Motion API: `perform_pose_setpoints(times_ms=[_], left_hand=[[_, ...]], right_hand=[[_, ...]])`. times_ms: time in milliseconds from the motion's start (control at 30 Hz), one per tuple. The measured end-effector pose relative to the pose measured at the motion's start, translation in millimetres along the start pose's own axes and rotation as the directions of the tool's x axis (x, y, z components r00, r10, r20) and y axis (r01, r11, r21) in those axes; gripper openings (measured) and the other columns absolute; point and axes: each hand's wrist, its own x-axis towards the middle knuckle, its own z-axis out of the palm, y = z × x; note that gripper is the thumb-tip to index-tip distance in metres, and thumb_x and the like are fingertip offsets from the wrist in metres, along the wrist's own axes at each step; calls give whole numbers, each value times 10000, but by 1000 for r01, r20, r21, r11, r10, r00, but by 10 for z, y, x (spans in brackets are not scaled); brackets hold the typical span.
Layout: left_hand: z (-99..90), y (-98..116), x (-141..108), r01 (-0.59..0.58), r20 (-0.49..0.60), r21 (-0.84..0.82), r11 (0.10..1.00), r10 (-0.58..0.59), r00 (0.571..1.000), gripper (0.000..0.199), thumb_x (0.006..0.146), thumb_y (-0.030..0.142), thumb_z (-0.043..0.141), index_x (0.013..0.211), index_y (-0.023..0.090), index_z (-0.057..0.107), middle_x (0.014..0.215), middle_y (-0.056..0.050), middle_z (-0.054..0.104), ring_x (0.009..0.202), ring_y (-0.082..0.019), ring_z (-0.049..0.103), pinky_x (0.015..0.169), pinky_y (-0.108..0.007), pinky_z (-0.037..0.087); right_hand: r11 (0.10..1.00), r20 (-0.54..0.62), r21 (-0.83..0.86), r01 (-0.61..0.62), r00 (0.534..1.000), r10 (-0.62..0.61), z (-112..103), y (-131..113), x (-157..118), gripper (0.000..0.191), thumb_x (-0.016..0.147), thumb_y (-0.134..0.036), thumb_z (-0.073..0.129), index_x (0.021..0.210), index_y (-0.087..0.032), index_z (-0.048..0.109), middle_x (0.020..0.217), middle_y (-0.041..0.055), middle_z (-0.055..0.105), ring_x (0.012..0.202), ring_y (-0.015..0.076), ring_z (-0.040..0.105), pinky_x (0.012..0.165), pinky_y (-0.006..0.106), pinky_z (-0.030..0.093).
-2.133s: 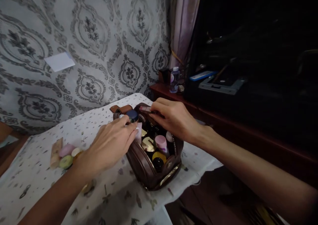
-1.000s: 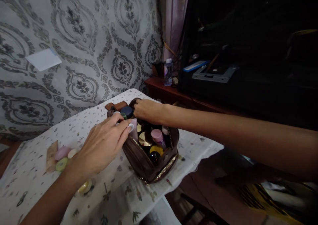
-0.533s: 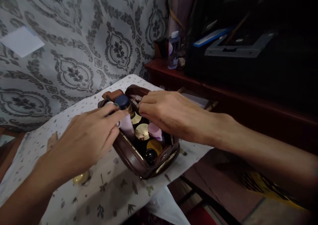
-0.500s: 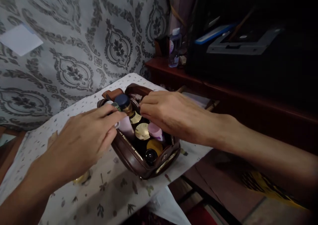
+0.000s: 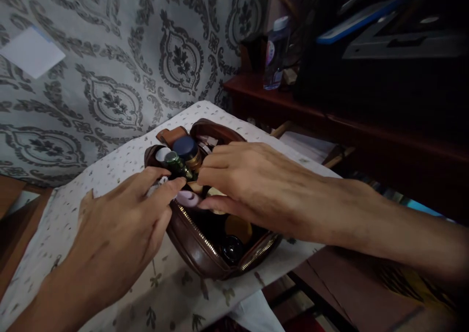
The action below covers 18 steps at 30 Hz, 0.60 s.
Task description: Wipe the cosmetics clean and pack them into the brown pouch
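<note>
And here, both hands work at 1 brown bag: left hand pinching something white at its rim, right hand curled inside, its grip unclear.

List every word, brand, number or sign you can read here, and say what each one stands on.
No text can be read.
Label on the clear bottle on the red ledge: too small and blurred.
Black round cap in the brown bag: no legible marking.
Dark blue lid in the bag: no lettering to be made out.
Pale sheet against the patterned wall: no writing visible.
</note>
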Motion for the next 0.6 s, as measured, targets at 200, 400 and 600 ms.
perform_pose_setpoints(times_ms=[200,400,600], left_hand=[[55,12,-1,19,-53,-32,999,-21,998,342,941,214,332,1011,223,666,1075,-88,682,789,-255,692,665,-415,569],[46,-41,-18,93,-132,-278,956,-134,982,330,991,246,371,1240,204,584,1176,-78,651,1015,-224,665,782,-327,558],[54,-122,-146,171,-239,-424,889,-293,926,325,989,226,448,1294,233,560,1221,-36,639,1133,-188,618,954,-295,493]], right_hand=[[991,175,-17,-131,976,132,13,-155,293,66,887,-125,629,878,-144,692,737,25,642,599,128,553,528,252,298],[982,113,62,-176,979,169,115,-136,437,164,863,-72,568,992,-134,648,729,18,608,565,108,515,508,233,286],[951,132,-34,-309,941,310,92,-148,503,140,931,-201,560,1043,-160,633,813,64,626,703,183,601,550,255,288]])
